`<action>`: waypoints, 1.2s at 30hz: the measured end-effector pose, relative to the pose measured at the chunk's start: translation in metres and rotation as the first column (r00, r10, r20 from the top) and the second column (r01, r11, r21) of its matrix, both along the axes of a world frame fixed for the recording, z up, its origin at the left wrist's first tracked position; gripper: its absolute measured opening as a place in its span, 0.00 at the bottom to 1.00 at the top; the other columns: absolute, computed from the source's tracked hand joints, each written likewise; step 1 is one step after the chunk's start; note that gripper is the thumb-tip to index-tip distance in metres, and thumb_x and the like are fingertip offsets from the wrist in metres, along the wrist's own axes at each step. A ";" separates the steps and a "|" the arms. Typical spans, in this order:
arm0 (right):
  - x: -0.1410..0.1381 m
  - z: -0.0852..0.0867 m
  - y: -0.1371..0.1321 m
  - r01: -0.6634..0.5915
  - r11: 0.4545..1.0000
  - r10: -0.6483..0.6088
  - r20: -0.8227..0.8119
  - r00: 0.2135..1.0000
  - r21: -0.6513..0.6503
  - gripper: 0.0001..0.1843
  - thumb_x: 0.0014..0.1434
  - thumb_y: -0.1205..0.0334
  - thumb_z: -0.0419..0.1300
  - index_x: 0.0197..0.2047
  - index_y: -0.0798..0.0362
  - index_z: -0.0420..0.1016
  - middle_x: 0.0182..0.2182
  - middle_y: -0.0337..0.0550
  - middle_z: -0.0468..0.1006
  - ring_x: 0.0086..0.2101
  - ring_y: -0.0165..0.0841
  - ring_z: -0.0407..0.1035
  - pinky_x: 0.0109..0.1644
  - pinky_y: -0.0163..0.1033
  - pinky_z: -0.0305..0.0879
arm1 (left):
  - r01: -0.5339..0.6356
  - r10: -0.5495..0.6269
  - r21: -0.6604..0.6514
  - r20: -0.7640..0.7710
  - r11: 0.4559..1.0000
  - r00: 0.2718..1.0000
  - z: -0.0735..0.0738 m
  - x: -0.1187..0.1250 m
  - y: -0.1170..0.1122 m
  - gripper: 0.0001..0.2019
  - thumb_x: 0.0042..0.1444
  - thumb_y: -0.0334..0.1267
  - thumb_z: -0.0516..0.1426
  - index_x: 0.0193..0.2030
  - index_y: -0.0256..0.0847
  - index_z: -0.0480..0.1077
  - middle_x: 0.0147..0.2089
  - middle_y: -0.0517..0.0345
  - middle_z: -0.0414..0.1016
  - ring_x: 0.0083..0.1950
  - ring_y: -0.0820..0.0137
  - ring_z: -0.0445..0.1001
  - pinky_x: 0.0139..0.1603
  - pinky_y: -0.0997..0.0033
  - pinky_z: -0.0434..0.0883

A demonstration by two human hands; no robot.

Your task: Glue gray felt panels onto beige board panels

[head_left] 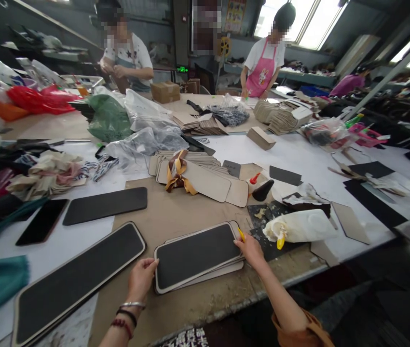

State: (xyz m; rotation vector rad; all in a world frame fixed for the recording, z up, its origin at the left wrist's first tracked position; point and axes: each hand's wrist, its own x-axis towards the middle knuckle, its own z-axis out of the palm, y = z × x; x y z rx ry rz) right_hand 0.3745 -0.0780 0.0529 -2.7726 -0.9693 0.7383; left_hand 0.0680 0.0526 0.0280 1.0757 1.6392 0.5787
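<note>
We see a flat black panel [198,255], oblong and matte, with rounded corners and a pale beige rim running around it, lying slightly askew on a few pale boards [239,265] near the front edge of the bench [292,152]. Our left hand [142,279] pinches its left edge between thumb and fingers; our right hand [251,250] grips one small yellow tool [241,234], fingertips at the panel's right end. Counting around us, we find one longer rimmed panel [82,274] to the left, one plain dark panel [107,206] behind that, one phone [42,221], one white bottle [306,226] with a yellow tip to the right, and one ribbon [178,176] around a fanned stack of boards [208,180]. Two people in aprons [265,62] stand across from us.
</note>
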 end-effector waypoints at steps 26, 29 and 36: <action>-0.007 0.002 0.001 -0.113 0.992 0.119 0.149 0.982 -0.052 0.09 0.61 0.61 0.51 0.37 0.54 0.70 0.36 0.47 0.75 0.35 0.35 0.70 0.32 0.33 0.56 | 0.059 -0.073 0.088 0.170 0.994 0.983 -0.003 0.001 -0.003 0.24 0.26 0.57 0.63 0.17 0.40 0.60 0.17 0.68 0.58 0.21 0.76 0.59 0.24 0.74 0.58; -0.036 0.014 0.019 -0.199 0.977 0.212 0.288 0.934 -0.075 0.12 0.62 0.66 0.47 0.43 0.52 0.71 0.40 0.47 0.72 0.38 0.35 0.70 0.34 0.34 0.59 | 0.045 -0.072 0.132 0.201 0.990 0.977 -0.003 0.002 -0.005 0.23 0.28 0.58 0.62 0.19 0.40 0.61 0.18 0.66 0.60 0.23 0.74 0.61 0.26 0.74 0.60; -0.107 0.015 0.076 -0.558 0.823 0.568 0.168 0.805 -0.109 0.26 0.59 0.74 0.46 0.59 0.48 0.59 0.47 0.49 0.70 0.43 0.35 0.67 0.37 0.34 0.64 | 0.015 -0.054 0.167 0.228 0.986 0.972 -0.006 0.003 -0.012 0.21 0.34 0.56 0.61 0.21 0.40 0.63 0.20 0.65 0.62 0.25 0.73 0.62 0.28 0.74 0.62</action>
